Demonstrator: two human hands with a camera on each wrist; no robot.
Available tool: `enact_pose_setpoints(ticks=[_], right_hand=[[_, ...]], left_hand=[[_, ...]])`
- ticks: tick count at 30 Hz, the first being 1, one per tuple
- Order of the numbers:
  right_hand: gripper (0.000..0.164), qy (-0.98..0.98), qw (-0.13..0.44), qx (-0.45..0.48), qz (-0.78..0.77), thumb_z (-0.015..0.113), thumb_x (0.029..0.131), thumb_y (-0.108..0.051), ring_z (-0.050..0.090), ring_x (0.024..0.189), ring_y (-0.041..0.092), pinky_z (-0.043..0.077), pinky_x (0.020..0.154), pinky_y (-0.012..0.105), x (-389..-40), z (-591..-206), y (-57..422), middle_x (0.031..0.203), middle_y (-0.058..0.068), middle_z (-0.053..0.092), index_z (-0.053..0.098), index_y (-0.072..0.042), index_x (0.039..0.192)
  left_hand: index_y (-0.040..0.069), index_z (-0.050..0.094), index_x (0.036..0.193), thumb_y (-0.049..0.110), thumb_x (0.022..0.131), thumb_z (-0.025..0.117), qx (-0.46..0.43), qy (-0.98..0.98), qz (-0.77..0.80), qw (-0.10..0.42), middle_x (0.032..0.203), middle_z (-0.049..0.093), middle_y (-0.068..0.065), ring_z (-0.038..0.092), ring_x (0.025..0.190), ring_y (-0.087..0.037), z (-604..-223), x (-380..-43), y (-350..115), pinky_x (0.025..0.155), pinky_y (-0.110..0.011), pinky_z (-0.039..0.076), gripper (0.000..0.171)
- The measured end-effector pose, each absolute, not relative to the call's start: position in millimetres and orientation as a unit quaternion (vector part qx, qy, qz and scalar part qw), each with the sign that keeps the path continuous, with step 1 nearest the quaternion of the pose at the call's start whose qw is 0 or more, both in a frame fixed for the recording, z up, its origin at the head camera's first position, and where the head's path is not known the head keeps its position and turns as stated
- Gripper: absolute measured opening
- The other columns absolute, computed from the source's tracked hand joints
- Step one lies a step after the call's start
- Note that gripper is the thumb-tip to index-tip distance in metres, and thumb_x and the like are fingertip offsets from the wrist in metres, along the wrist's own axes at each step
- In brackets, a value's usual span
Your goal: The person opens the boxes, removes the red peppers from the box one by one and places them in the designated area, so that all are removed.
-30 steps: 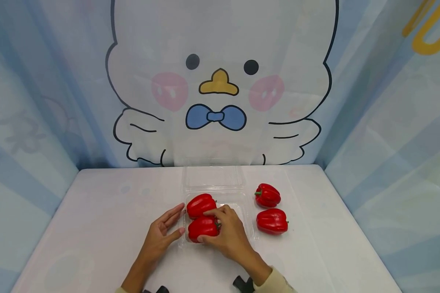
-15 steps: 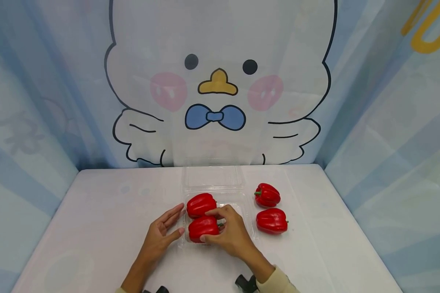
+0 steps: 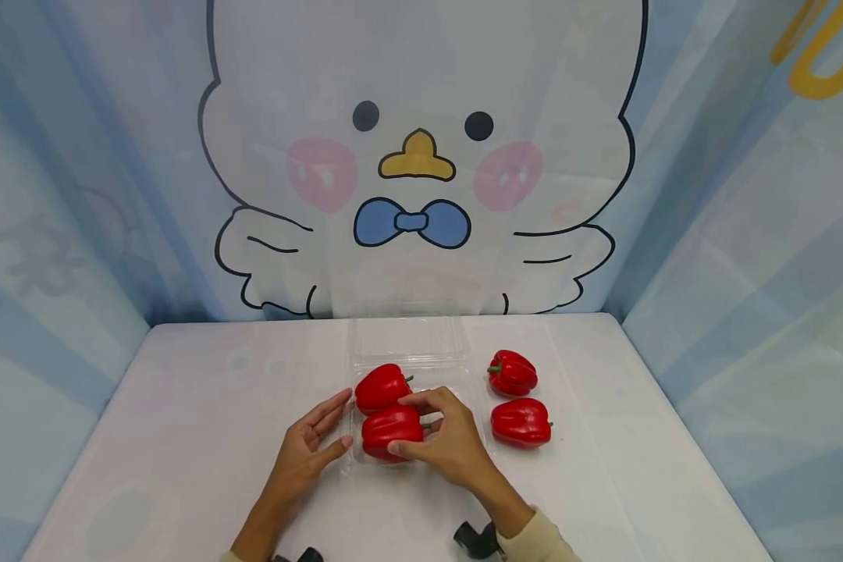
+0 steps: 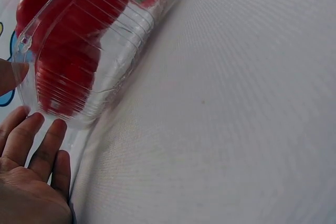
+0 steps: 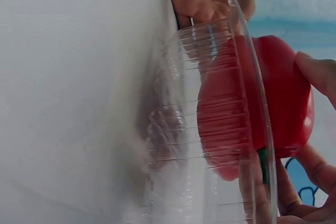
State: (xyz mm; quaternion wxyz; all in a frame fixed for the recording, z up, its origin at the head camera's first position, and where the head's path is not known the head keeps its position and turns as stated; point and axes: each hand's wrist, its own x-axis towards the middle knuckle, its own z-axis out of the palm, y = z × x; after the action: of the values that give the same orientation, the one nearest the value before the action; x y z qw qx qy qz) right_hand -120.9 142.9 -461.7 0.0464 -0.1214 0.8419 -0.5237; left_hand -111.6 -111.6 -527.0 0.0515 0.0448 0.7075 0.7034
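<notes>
Two red bell peppers sit at the left side of a clear plastic clamshell box (image 3: 464,382), whose lid lies back behind it. My right hand (image 3: 457,441) grips the nearer bell pepper (image 3: 391,431) between thumb and fingers; its green stem points toward the palm. Just behind lies the farther bell pepper (image 3: 381,389), tilted with its stem up to the right. My left hand (image 3: 309,445) has its fingers extended along the box's left side. In the left wrist view, those fingertips (image 4: 59,125) touch the ribbed clear wall (image 4: 131,30).
To the right of the box, two more red bell peppers rest on the white table (image 3: 604,484): one farther back (image 3: 513,373) and another closer one (image 3: 521,423). A printed curtain (image 3: 421,273) stands behind the table's back edge.
My right hand has shifted slightly right and up with the nearer bell pepper. The farther bell pepper has tipped, its stem end now raised. My left hand stays almost still.
</notes>
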Motion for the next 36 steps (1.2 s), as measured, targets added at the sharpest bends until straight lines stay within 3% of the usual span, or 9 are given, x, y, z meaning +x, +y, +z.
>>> enact_pose_setpoints(ticks=[10,17,20,25,30,36], right_hand=[[0.058,0.833,0.031,-0.125,-0.538,0.096,0.078,-0.028,0.062,0.117,0.024,0.064,0.094,0.049,-120,-442,147,0.124,0.003,0.066,0.072,-0.021,0.131],[0.059,0.841,-0.001,-0.118,-0.527,0.097,0.076,-0.027,0.063,0.116,0.022,0.064,0.089,0.030,-119,-429,153,0.123,0.001,0.067,0.073,-0.021,0.130],[0.060,0.842,-0.010,-0.116,-0.526,0.097,0.076,-0.025,0.062,0.118,0.022,0.063,0.089,0.027,-121,-424,158,0.126,0.002,0.066,0.073,-0.021,0.131],[0.062,0.845,-0.026,-0.108,-0.523,0.097,0.076,-0.022,0.062,0.121,0.024,0.062,0.091,0.025,-125,-418,169,0.129,0.004,0.066,0.072,-0.021,0.133],[0.067,0.852,-0.054,-0.101,-0.511,0.098,0.074,-0.019,0.061,0.122,0.024,0.061,0.090,0.021,-129,-412,181,0.133,0.004,0.065,0.070,-0.019,0.135],[0.062,0.859,-0.079,-0.098,-0.496,0.096,0.078,-0.020,0.063,0.119,0.026,0.065,0.095,0.035,-135,-407,199,0.131,0.006,0.064,0.070,-0.017,0.135]], left_hand=[[0.012,0.048,0.159,0.010,0.096,0.078,0.041,0.703,0.708,0.052,0.164,0.050,-0.006,0.042,0.156,-0.025,-525,-111,-111,0.113,-0.013,0.042,0.070],[0.017,0.049,0.159,0.008,0.096,0.078,0.045,0.694,0.716,0.056,0.165,0.051,-0.003,0.049,0.149,-0.003,-530,-113,-114,0.112,-0.011,0.044,0.071],[0.018,0.049,0.159,0.008,0.095,0.079,0.043,0.690,0.720,0.059,0.165,0.050,-0.002,0.050,0.147,0.001,-532,-114,-114,0.112,-0.011,0.043,0.072],[0.015,0.048,0.160,0.008,0.096,0.078,0.042,0.691,0.719,0.061,0.165,0.049,-0.004,0.046,0.152,-0.008,-529,-113,-114,0.112,-0.010,0.043,0.071],[0.015,0.048,0.159,0.007,0.095,0.078,0.040,0.687,0.723,0.063,0.165,0.049,-0.003,0.047,0.151,-0.006,-526,-112,-113,0.113,-0.010,0.042,0.071],[0.013,0.047,0.160,0.008,0.096,0.077,0.033,0.694,0.716,0.063,0.166,0.048,-0.003,0.043,0.155,-0.014,-525,-111,-112,0.114,-0.012,0.041,0.070]])
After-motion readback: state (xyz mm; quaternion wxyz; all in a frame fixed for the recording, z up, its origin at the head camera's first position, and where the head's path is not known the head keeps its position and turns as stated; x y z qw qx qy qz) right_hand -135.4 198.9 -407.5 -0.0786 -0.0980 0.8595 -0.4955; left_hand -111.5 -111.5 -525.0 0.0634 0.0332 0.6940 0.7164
